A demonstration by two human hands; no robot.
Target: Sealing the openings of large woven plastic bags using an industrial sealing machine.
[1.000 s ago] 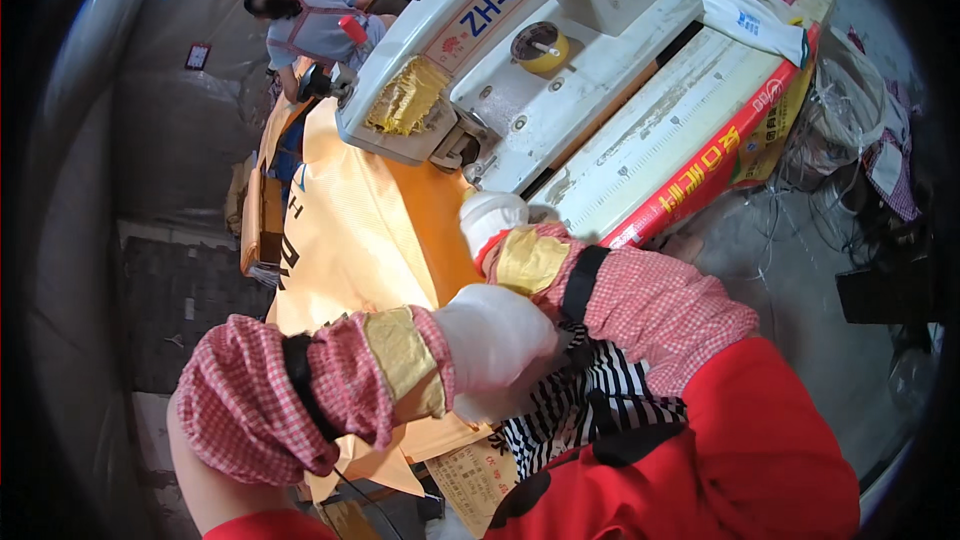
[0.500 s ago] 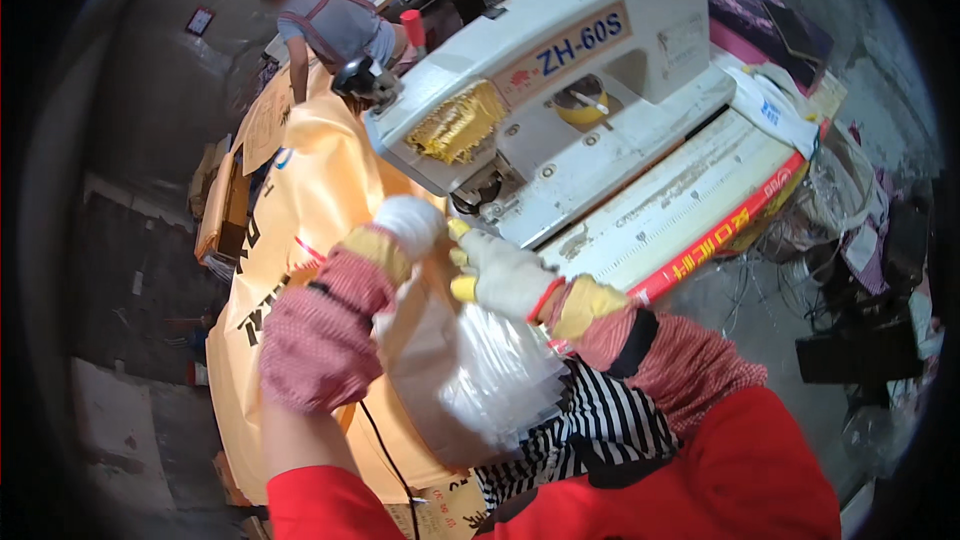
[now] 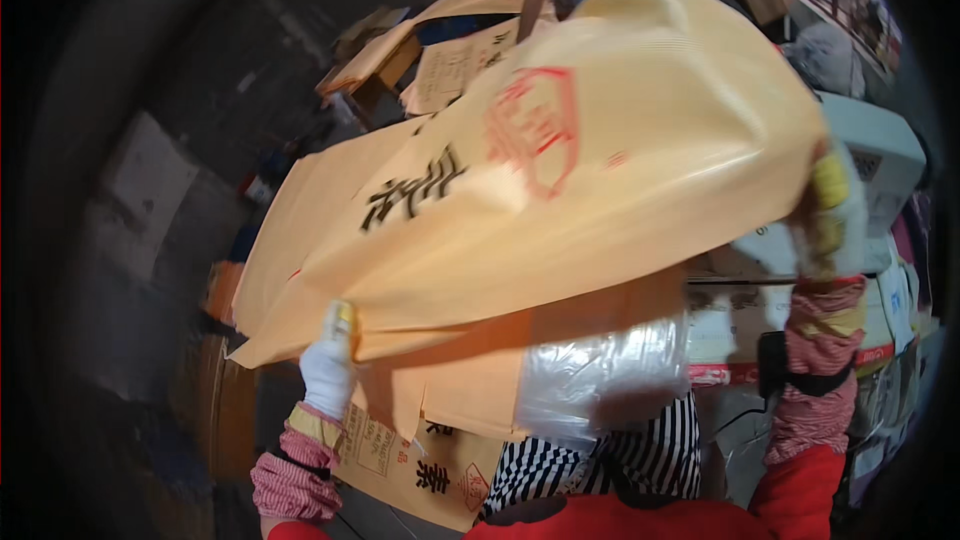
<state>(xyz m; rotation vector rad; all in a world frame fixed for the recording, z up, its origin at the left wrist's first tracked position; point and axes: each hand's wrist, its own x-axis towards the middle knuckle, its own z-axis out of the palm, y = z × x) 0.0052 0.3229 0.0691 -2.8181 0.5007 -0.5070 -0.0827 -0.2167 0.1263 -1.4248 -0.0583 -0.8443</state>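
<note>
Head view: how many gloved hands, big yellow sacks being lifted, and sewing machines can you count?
Gloved hands: 2, left hand and right hand, both gripping the sack
Lifted yellow sack: 1
Sewing machine: 1, mostly hidden
Total: 4

I see large orange-yellow sack (image 3: 560,170), black and red print, lifted flat and billowing at chest height, clear plastic liner (image 3: 600,380) hanging beneath its right half.

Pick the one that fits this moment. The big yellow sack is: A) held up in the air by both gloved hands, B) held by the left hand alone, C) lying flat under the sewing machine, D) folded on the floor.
A: the left hand grips the yellow sack at its lower edge and the right hand grips its far end, lifted.
</note>
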